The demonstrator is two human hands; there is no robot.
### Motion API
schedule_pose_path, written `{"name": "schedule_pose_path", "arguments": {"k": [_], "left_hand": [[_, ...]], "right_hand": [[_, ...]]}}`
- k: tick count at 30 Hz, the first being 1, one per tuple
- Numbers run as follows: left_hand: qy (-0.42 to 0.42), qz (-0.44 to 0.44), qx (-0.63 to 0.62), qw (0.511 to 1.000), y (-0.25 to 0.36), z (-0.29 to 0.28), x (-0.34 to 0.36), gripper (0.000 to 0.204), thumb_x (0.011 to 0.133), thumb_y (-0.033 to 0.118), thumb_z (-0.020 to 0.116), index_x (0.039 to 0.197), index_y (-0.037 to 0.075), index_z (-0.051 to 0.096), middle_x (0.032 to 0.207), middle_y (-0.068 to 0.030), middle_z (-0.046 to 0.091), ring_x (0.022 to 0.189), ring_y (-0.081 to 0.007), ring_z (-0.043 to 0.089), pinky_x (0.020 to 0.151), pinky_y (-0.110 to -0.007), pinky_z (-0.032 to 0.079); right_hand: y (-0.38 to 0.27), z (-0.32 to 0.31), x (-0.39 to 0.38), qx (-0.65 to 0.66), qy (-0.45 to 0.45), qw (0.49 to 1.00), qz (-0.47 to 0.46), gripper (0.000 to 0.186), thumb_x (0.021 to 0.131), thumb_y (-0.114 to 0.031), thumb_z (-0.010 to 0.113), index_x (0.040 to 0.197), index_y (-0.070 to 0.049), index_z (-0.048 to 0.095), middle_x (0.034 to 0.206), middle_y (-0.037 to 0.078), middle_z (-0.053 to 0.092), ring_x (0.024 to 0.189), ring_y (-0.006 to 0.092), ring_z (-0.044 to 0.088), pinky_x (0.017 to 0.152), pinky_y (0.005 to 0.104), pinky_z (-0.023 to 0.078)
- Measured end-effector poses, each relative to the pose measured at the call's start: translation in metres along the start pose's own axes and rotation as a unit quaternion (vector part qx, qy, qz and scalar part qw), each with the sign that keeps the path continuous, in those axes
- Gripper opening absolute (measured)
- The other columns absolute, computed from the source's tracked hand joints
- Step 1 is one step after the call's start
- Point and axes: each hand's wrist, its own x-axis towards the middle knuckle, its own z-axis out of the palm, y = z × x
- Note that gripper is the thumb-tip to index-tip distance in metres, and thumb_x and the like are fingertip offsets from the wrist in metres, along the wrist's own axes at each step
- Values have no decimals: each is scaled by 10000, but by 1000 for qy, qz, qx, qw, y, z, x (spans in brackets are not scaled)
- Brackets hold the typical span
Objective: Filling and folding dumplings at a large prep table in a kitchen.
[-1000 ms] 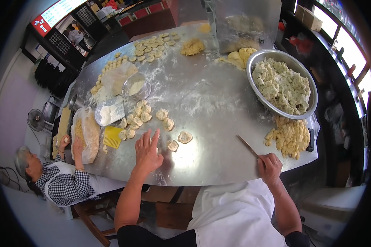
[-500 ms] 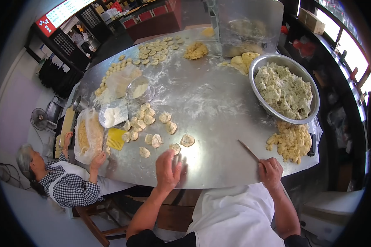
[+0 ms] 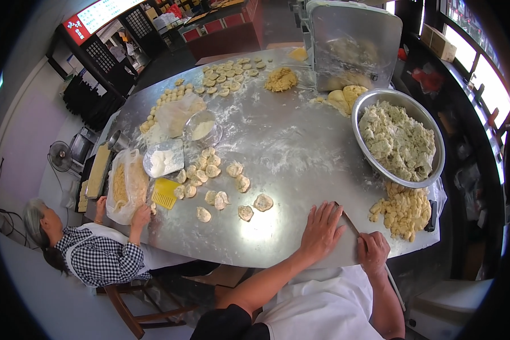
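My left hand [image 3: 321,231] lies with its fingers stretched out flat over the metal tabletop, its fingertips beside the tip of a thin, narrow filling stick [image 3: 350,221]. I cannot tell whether the fingers touch the stick. My right hand [image 3: 373,249] is closed round the stick's near end, at the front edge of the table. Left of my hands sit two stuffed dough pieces, one [image 3: 263,202] slightly farther off than the other [image 3: 245,213]. More filled dough pieces [image 3: 198,171] are grouped farther left. A steel bowl [image 3: 440,148] of pale, green-flecked filling [image 3: 396,139] stands at the right.
Small dough lumps [image 3: 405,211] are heaped below the bowl. A yellow scraper [image 3: 164,193], a flour tray [image 3: 177,158] and a bagged dough mass [image 3: 124,184] lie at left, near a co-worker [image 3: 99,249]. At the back are flattened dough rounds [image 3: 229,73] and a metal box [image 3: 354,45].
My left hand has moved right, from the stuffed dough pieces to the stick's tip, and flattened out. The nearer dough piece is now uncovered. My right hand keeps hold of the stick.
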Motion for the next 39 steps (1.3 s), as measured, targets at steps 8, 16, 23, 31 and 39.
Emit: {"name": "schedule_pose_path", "arguments": {"k": [8,16,23,31,39], "left_hand": [[-9,2,2,1000,0,5,6,590,999,247,695,1513,40,492,1505,-201,535,1453,-419,456,1215,-630,318],[-13,-18,1,1000,-2,9,4,582,1007,231,673,1525,50,481,1533,-196,529,1488,-420,432,1232,-636,295],[-16,-16,1,1000,-1,7,5,582,1016,220,655,1532,45,452,1553,-202,493,1489,-431,421,1235,-645,292],[-22,-13,17,1000,3,3,-1,578,1033,248,634,1546,53,454,1560,-187,497,1492,-394,445,1248,-604,304],[-6,-7,-15,1000,3,-3,2,545,1017,210,652,1498,33,466,1537,-209,501,1467,-418,440,1228,-627,315]], "right_hand": [[5,0,-4,3,4,1000,9,104,829,-41,779,921,-84,758,829,93,630,768,324,646,672,453,512],[4,1,-1,-1,-3,1000,2,104,842,-43,782,936,-49,739,827,107,624,752,326,650,670,452,518],[1,1,2,11,-10,1000,0,102,847,-47,774,944,-46,742,838,117,631,780,338,653,699,458,519],[6,3,-8,1,-1,1000,-17,77,853,-52,741,923,-82,730,824,101,619,760,341,631,669,460,506],[3,2,-3,18,-2,1000,-11,101,856,-36,762,956,-41,744,836,131,627,766,353,650,692,464,516]]}}
